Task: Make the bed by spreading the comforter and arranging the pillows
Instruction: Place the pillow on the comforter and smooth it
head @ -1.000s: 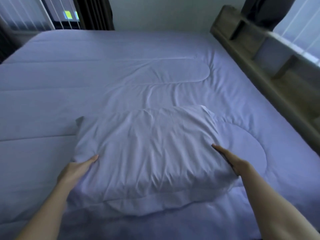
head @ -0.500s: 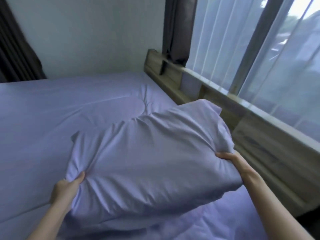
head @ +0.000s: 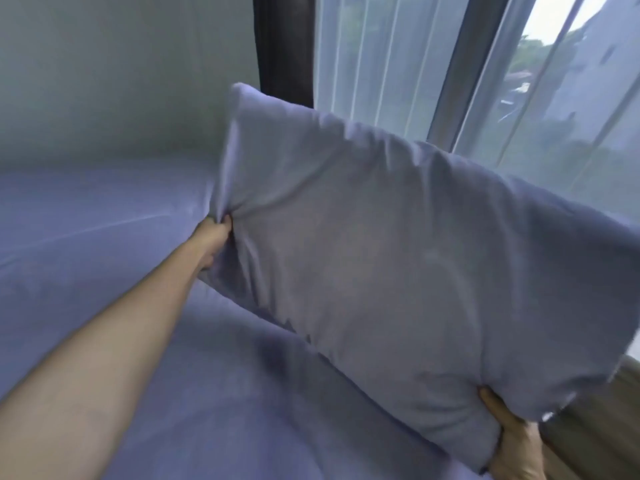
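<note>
Clamped at both ends: left grip (head: 216,233) pinching the far short edge of the pillow (head: 391,258), right grip (head: 509,441) under the near lower corner. Held clear above the comforter (head: 104,237), long axis slanting toward the headboard (head: 595,427), nearest the right grip.

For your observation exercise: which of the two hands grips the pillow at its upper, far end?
The left hand, arm outstretched, pinching the pillow at its far edge; the right hand supports the near, lower corner from beneath.
</note>
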### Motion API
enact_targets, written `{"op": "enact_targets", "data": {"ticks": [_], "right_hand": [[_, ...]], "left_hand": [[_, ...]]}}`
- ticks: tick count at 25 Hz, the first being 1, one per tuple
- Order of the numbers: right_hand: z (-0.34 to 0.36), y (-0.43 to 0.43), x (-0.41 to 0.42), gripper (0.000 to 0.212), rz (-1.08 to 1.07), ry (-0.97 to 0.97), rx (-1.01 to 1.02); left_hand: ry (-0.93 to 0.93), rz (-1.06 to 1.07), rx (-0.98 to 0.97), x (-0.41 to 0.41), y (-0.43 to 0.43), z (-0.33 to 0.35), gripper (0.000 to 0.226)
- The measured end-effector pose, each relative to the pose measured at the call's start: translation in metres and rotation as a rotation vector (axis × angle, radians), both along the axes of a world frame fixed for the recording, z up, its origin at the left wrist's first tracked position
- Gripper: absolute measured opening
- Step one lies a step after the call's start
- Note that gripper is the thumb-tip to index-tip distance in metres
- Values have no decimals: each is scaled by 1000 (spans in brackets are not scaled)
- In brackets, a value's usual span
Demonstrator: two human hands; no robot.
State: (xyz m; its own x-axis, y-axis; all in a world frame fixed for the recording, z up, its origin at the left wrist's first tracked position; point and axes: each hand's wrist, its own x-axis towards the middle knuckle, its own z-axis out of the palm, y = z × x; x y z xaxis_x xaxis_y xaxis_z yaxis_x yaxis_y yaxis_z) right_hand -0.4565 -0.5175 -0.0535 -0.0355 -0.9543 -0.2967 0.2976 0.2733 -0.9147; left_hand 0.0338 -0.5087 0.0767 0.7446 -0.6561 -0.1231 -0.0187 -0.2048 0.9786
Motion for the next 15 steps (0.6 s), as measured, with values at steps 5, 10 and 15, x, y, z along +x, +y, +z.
{"op": "enact_targets", "data": {"ticks": [5, 10, 15], "right_hand": [[-63, -2, 13, 29, -135, -41, 7], [-44, 28, 22, 46, -143, -65, -160], [-29, 41, 11, 50, -147, -60, -171]], "left_hand": [[57, -309, 334, -119, -69, -86, 83], [209, 145, 168, -238, 5, -151, 80], [571, -10, -167, -253, -8, -139, 62]]}}
